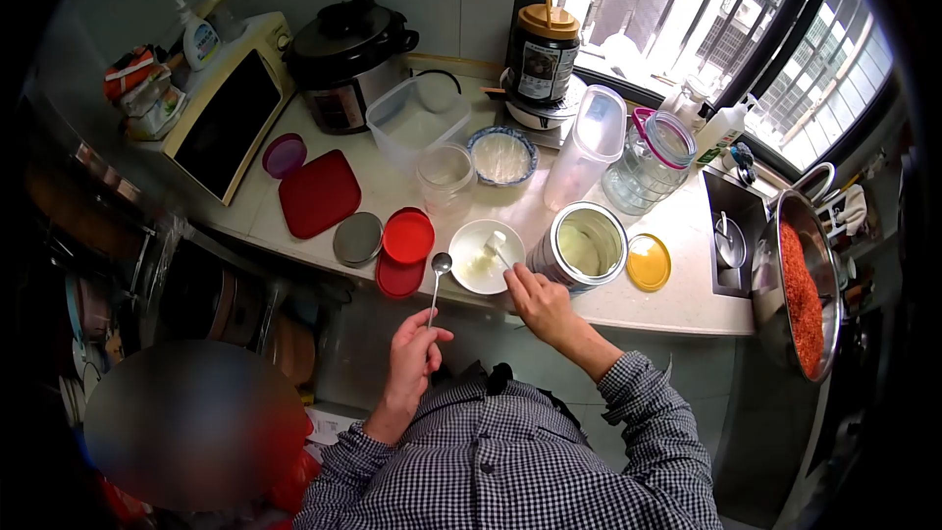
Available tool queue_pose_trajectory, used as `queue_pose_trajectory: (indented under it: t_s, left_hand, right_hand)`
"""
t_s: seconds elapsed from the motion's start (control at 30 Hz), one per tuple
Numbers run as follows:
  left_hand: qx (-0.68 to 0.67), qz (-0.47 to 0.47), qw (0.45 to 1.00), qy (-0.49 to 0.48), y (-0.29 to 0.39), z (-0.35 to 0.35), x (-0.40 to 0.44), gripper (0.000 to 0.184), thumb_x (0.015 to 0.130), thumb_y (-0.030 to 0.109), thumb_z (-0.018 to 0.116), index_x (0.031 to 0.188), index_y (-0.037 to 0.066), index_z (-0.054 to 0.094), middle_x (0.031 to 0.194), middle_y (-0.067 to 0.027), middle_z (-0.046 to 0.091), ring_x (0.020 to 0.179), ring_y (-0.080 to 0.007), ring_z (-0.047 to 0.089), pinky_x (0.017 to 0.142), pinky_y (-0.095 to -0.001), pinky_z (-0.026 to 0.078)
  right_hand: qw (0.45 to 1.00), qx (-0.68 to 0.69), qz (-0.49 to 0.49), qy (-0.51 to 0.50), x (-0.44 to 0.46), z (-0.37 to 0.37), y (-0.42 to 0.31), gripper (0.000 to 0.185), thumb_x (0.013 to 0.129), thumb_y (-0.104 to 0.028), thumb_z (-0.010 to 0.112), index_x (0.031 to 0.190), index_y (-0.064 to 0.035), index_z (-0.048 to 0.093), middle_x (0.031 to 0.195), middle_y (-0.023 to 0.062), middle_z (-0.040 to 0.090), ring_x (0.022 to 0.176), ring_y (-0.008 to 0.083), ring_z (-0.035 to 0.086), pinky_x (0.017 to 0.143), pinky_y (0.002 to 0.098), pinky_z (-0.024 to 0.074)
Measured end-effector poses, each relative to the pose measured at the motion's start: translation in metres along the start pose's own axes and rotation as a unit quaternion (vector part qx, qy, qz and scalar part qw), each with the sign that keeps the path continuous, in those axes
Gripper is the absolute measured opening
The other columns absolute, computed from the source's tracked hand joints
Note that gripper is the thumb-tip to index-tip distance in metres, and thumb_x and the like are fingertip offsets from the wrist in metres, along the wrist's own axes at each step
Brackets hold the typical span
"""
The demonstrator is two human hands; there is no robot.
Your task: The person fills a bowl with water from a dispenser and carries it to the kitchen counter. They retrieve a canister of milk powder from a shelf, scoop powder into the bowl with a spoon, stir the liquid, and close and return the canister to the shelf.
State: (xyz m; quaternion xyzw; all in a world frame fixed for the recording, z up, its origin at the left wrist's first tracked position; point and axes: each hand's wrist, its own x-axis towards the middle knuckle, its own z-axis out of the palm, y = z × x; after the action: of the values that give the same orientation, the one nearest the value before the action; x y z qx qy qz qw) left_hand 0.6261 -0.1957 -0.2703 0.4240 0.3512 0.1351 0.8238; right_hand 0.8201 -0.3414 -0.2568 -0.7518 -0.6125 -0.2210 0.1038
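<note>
My left hand is closed around the handle of a metal spoon, held upright in front of the counter edge. In my right hand is a small white scoop, its head over a white bowl. Some pale yellowish stuff lies in the bowl. Just right of the bowl stands an opened metal can, with pale contents partly visible inside. A yellow round lid lies beside the can. Red lids rest left of the bowl.
Behind the bowl are a clear plastic jar, a patterned bowl, a tall plastic container and a glass jar. A pressure cooker and microwave stand left. At right are a sink and large metal basin.
</note>
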Motion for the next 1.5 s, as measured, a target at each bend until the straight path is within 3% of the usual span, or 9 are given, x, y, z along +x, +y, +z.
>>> queue_pose_trajectory:
  t_s: [0.3, 0.43, 0.53, 0.77, 0.97, 1.07, 1.27, 1.37, 1.5]
  left_hand:
    - [0.231, 0.114, 0.966, 0.003, -0.005, -0.001, 0.017, 0.03, 0.089, 0.005, 0.047, 0.118, 0.0, 0.051, 0.084, -0.0116, 0.065, 0.044, -0.0106, 0.049, 0.04, -0.0244, 0.039]
    - [0.453, 0.453, 0.768, -0.013, -0.003, -0.009, 0.051, 0.031, 0.085, 0.003, 0.05, 0.115, 0.002, 0.054, 0.087, -0.0155, 0.063, 0.054, -0.0274, 0.059, 0.05, -0.0404, 0.048]
    - [0.569, 0.442, 0.693, 0.012, 0.01, 0.001, 0.06, 0.027, 0.081, 0.001, 0.051, 0.107, 0.003, 0.056, 0.09, -0.0175, 0.061, 0.064, -0.0385, 0.061, 0.058, -0.0486, 0.049]
    - [0.761, 0.296, 0.576, -0.047, 0.038, 0.028, 0.075, 0.009, 0.075, 0.003, 0.052, 0.081, 0.003, 0.059, 0.083, -0.0193, 0.065, 0.073, -0.0378, 0.065, 0.061, -0.0494, 0.051]
    - [0.781, 0.242, 0.562, -0.126, 0.052, 0.044, 0.089, 0.025, 0.074, 0.001, 0.05, 0.092, -0.001, 0.068, 0.076, -0.0195, 0.066, 0.067, -0.0352, 0.066, 0.062, -0.0445, 0.053]
    - [0.673, -0.016, 0.722, -0.163, 0.064, 0.06, 0.094, 0.037, 0.077, 0.003, 0.046, 0.109, 0.001, 0.065, 0.071, -0.0152, 0.067, 0.049, -0.0231, 0.063, 0.049, -0.0352, 0.051]
    - [0.476, -0.07, 0.866, -0.134, 0.053, 0.054, 0.113, 0.037, 0.076, 0.002, 0.044, 0.106, 0.0, 0.067, 0.065, -0.01, 0.066, 0.039, -0.0147, 0.054, 0.044, -0.0292, 0.047]
    - [0.557, 0.02, 0.828, -0.06, 0.063, 0.061, 0.103, 0.033, 0.077, 0.004, 0.046, 0.102, 0.003, 0.068, 0.07, -0.014, 0.067, 0.048, -0.0234, 0.061, 0.051, -0.0361, 0.051]
    - [0.717, 0.244, 0.652, -0.035, 0.053, 0.038, 0.114, 0.029, 0.078, 0.008, 0.047, 0.096, 0.008, 0.07, 0.081, -0.0199, 0.066, 0.074, -0.0362, 0.064, 0.067, -0.0469, 0.051]
  right_hand:
    - [1.0, -0.001, -0.008, 0.013, -0.005, -0.005, -0.001, 0.042, 0.07, -0.009, 0.061, 0.11, 0.0025, 0.058, 0.108, 0.015, 0.061, 0.07, 0.0172, 0.06, 0.053, 0.0261, 0.0494]
    - [0.99, 0.053, 0.058, 0.119, 0.0, -0.033, -0.003, 0.035, 0.071, -0.005, 0.061, 0.106, 0.001, 0.06, 0.103, 0.015, 0.064, 0.072, 0.0207, 0.063, 0.057, 0.0288, 0.0519]
    - [0.973, 0.075, 0.133, 0.173, 0.0, -0.067, 0.005, 0.033, 0.072, 0.002, 0.059, 0.104, -0.0001, 0.062, 0.099, 0.0156, 0.066, 0.076, 0.0255, 0.066, 0.063, 0.0321, 0.0539]
    - [0.961, 0.075, 0.21, 0.166, -0.027, -0.095, 0.046, 0.031, 0.072, 0.008, 0.058, 0.101, -0.0012, 0.061, 0.094, 0.0141, 0.067, 0.078, 0.0291, 0.066, 0.067, 0.0353, 0.054]
    - [0.965, 0.076, 0.224, 0.115, -0.03, -0.083, 0.067, 0.03, 0.066, 0.007, 0.061, 0.094, -0.0028, 0.061, 0.087, 0.0106, 0.066, 0.075, 0.027, 0.065, 0.063, 0.0341, 0.0523]
    - [0.97, 0.078, 0.217, 0.081, -0.028, -0.075, 0.073, 0.029, 0.064, 0.004, 0.063, 0.092, -0.0045, 0.061, 0.084, 0.0089, 0.066, 0.075, 0.0259, 0.065, 0.062, 0.0335, 0.0519]
    - [0.976, 0.04, 0.207, 0.054, -0.027, -0.062, 0.085, 0.026, 0.065, -0.002, 0.063, 0.09, -0.0067, 0.063, 0.079, 0.0066, 0.064, 0.073, 0.024, 0.064, 0.059, 0.0341, 0.0509]
    - [0.979, 0.025, 0.194, 0.048, -0.026, -0.059, 0.091, 0.023, 0.065, -0.002, 0.062, 0.087, -0.007, 0.062, 0.076, 0.0058, 0.062, 0.072, 0.0235, 0.062, 0.057, 0.0344, 0.0501]
    - [0.984, 0.009, 0.178, 0.008, -0.023, -0.057, 0.096, 0.015, 0.064, -0.002, 0.06, 0.078, -0.0071, 0.059, 0.075, 0.0057, 0.062, 0.071, 0.0229, 0.06, 0.055, 0.0338, 0.0488]
